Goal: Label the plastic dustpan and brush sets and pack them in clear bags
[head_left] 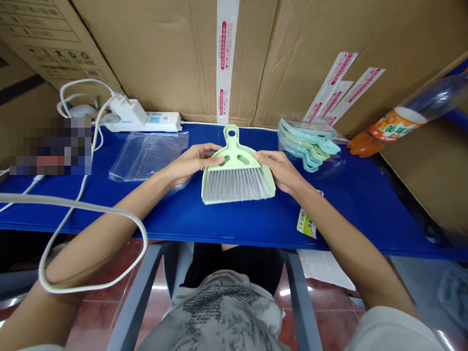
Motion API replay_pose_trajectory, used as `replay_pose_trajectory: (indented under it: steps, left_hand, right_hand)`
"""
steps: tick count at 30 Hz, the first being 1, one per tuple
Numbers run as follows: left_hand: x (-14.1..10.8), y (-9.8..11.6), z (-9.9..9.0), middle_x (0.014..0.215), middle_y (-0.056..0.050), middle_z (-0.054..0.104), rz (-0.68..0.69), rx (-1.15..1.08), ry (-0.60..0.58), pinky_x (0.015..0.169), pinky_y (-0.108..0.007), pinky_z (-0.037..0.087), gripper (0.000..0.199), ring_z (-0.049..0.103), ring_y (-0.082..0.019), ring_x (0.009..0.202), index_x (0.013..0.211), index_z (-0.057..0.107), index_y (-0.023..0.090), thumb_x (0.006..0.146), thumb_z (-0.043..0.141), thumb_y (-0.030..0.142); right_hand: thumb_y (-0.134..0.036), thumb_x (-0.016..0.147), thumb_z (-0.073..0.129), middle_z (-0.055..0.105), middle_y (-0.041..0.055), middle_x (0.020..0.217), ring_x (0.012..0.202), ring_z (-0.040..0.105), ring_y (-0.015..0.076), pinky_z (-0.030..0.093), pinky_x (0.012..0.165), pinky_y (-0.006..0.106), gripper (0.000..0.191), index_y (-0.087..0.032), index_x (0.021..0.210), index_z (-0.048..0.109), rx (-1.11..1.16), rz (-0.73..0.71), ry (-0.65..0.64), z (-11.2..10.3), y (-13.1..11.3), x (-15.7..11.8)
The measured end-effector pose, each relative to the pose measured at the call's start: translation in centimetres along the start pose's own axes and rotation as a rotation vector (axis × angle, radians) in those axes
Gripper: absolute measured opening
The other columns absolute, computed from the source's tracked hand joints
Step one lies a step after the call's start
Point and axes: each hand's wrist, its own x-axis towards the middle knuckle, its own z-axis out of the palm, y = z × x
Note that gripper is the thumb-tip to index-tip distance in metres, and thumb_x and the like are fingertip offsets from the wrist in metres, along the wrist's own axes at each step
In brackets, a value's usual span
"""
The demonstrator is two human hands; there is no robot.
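Note:
A pale green hand brush [236, 183] with grey bristles lies nested in a matching green dustpan [269, 181], handle ends pointing away from me. My left hand [193, 163] grips the set's left side, thumb on top near the brush's slot. On the opposite side my right hand [280, 168] holds the dustpan's edge, its thumb close to the brush's shoulder. A flat clear plastic bag [148, 153] rests on the table to the left of my left hand. Beyond my right hand sits a stack of light blue and green plastic pieces [309, 144] in clear wrapping.
The blue table [226, 222] backs onto cardboard boxes [175, 58]. A white power strip [161, 121] and a looping white cable [141, 224] are at left. An orange drink bottle [391, 124] leans at right. Under my right forearm lies a yellow-green packet [306, 224].

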Motion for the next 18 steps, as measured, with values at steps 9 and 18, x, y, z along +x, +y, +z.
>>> replay_pose_trajectory:
  steps: [9,18]
  left_hand:
    - [0.8,-1.6,-1.2,0.103,-0.01,0.083,0.08,0.196,0.001,0.094,-0.041,0.055,0.06,0.075,-0.026,0.097,0.106,0.085,0.016,0.076,0.092,0.068]
    - [2.0,-3.1,-2.5,0.16,-0.019,0.061,0.248,0.506,0.077,0.126,-0.057,0.044,0.073,0.061,-0.039,0.147,0.149,0.07,0.012,0.084,0.087,0.042]
  right_hand:
    - [-0.062,0.1,0.067,0.078,0.0081,0.072,0.053,0.069,0.0205,0.051,0.05,0.033,0.046,-0.019,0.094,0.083,-0.874,-0.001,0.02,-5.5,-5.3,-5.5]
    - [-0.063,0.092,0.072,0.075,0.0223,0.134,0.121,0.07,0.0472,0.059,0.089,0.055,0.072,-0.016,0.146,0.068,-1.445,0.129,0.138,-12.4,0.7,-13.6]
